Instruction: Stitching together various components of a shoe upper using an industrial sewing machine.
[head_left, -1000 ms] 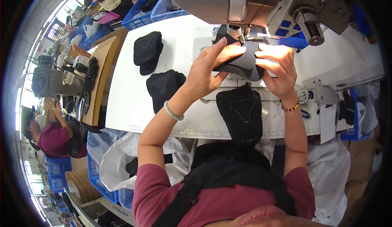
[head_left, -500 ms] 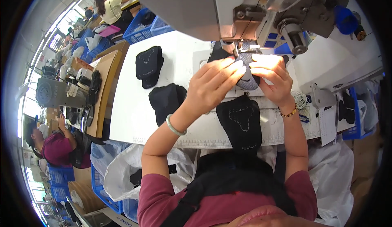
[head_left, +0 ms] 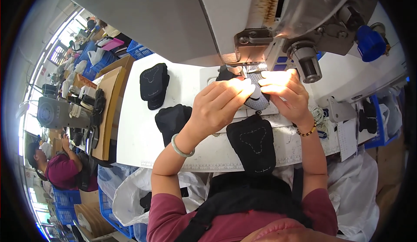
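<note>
Under the needle area of the sewing machine (head_left: 254, 42) lies a grey mesh fabric piece (head_left: 260, 103) with a smooth lighter patch on it. My left hand (head_left: 219, 105), a pale bangle at its wrist, presses closed fingertips on the piece's left side. From the right, my right hand (head_left: 287, 95) pinches its other edge, fingers bent together; a beaded bracelet circles that wrist. Bright lamp light washes out the fingertips. Black fabric shows beside the grey piece, partly behind my left fingers. Nearest my body, a black fabric piece (head_left: 252, 144) with white dashed marks overhangs the table edge.
More black pieces lie on the white table (head_left: 134, 133): a marked stack (head_left: 154, 85) and another pile (head_left: 171, 122). White cord (head_left: 319, 113) is coiled at right. A white sack (head_left: 130, 200) hangs below the left edge. Further left, a person (head_left: 63, 166) sits near another machine (head_left: 61, 112).
The whole view has shifted, so the table and machine sit lower in the picture. Both hands stay on the grey piece, with little visible change in their grip.
</note>
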A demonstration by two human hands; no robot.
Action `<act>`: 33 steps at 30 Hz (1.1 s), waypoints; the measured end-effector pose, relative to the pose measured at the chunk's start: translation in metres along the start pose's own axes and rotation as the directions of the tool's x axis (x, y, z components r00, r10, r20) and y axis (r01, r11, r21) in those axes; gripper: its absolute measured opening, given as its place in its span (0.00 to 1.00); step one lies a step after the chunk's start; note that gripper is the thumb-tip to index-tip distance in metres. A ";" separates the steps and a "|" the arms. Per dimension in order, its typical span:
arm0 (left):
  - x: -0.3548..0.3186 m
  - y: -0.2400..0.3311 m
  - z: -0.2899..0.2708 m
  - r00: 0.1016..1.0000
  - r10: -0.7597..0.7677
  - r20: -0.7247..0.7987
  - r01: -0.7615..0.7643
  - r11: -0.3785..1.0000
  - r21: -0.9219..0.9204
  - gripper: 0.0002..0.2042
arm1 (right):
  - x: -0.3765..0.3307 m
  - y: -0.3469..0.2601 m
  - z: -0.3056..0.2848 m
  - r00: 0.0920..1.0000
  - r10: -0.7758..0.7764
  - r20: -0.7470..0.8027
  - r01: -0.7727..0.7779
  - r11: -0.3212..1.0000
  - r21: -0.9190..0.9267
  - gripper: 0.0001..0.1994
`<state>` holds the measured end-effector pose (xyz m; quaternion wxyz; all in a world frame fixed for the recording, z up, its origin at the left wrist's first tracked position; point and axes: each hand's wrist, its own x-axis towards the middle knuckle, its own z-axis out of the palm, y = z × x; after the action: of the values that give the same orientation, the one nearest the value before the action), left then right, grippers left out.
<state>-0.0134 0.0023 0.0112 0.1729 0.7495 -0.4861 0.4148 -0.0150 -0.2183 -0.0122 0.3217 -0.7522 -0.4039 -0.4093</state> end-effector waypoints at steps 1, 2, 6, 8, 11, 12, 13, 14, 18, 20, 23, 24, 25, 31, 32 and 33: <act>0.000 -0.001 0.001 1.000 -0.004 -0.003 0.004 1.000 0.008 0.16 | 0.001 0.000 0.000 1.000 -0.001 -0.002 0.001 1.000 0.003 0.10; 0.001 -0.003 0.004 1.000 -0.003 -0.003 0.003 1.000 0.005 0.16 | 0.002 0.001 0.000 1.000 0.001 -0.001 -0.001 1.000 0.000 0.10; 0.000 -0.009 0.009 0.997 -0.006 -0.080 0.005 1.000 -0.006 0.15 | 0.004 -0.002 0.000 1.000 -0.003 -0.002 0.002 0.998 -0.056 0.11; -0.002 -0.014 0.010 0.996 -0.025 -0.087 0.019 0.997 -0.069 0.16 | 0.007 -0.005 -0.001 1.000 -0.014 0.003 0.015 0.996 -0.083 0.10; -0.005 -0.023 0.011 0.993 -0.031 -0.116 0.014 0.989 -0.146 0.17 | 0.010 -0.018 0.002 0.997 -0.071 0.015 0.072 0.979 -0.191 0.09; -0.006 -0.026 0.012 0.992 -0.030 -0.119 0.013 0.990 -0.140 0.17 | 0.010 -0.022 0.005 0.998 -0.066 0.019 0.069 0.970 -0.232 0.09; -0.008 -0.028 0.014 0.991 -0.065 -0.119 0.039 0.978 -0.205 0.16 | 0.011 -0.025 0.007 0.998 -0.062 0.023 0.066 0.960 -0.272 0.09; -0.010 -0.030 0.015 0.988 -0.099 -0.116 0.065 0.961 -0.268 0.15 | 0.010 -0.028 0.009 0.997 -0.068 0.023 0.072 0.960 -0.269 0.09; -0.012 -0.032 0.018 0.982 -0.145 -0.122 0.106 0.953 -0.283 0.15 | 0.007 -0.032 0.013 1.000 -0.009 -0.001 0.008 0.945 -0.328 0.10; -0.012 -0.030 0.021 0.973 -0.179 -0.145 0.130 0.946 -0.297 0.15 | 0.004 -0.030 0.016 1.000 -0.007 -0.010 0.003 0.936 -0.352 0.10; -0.016 -0.032 0.026 0.954 -0.256 -0.157 0.189 0.919 -0.346 0.15 | 0.004 -0.029 0.017 1.000 -0.020 -0.021 0.012 0.935 -0.354 0.11; -0.017 -0.033 0.027 0.943 -0.298 -0.148 0.225 0.899 -0.377 0.15 | 0.004 -0.028 0.018 1.000 -0.021 -0.020 0.012 0.935 -0.354 0.11; -0.017 -0.033 0.028 0.943 -0.299 -0.149 0.225 0.898 -0.377 0.15 | 0.004 -0.027 0.020 0.999 -0.015 -0.033 0.003 0.937 -0.349 0.11; -0.017 -0.034 0.031 0.949 -0.257 -0.183 0.199 0.937 -0.287 0.14 | 0.002 -0.017 0.023 0.998 0.018 -0.062 -0.033 0.967 -0.254 0.12; -0.023 -0.036 0.033 0.928 -0.334 -0.162 0.253 0.888 -0.384 0.14 | 0.002 -0.017 0.023 0.998 0.018 -0.066 -0.033 0.974 -0.226 0.12; -0.023 -0.037 0.034 0.904 -0.407 -0.133 0.302 0.826 -0.476 0.14 | 0.001 -0.016 0.023 0.998 0.017 -0.066 -0.032 0.974 -0.226 0.12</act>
<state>0.0299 0.0105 -0.0214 0.4687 0.7144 -0.3960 0.3364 -0.0205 -0.1918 -0.0189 0.2513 -0.7755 -0.3346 -0.4726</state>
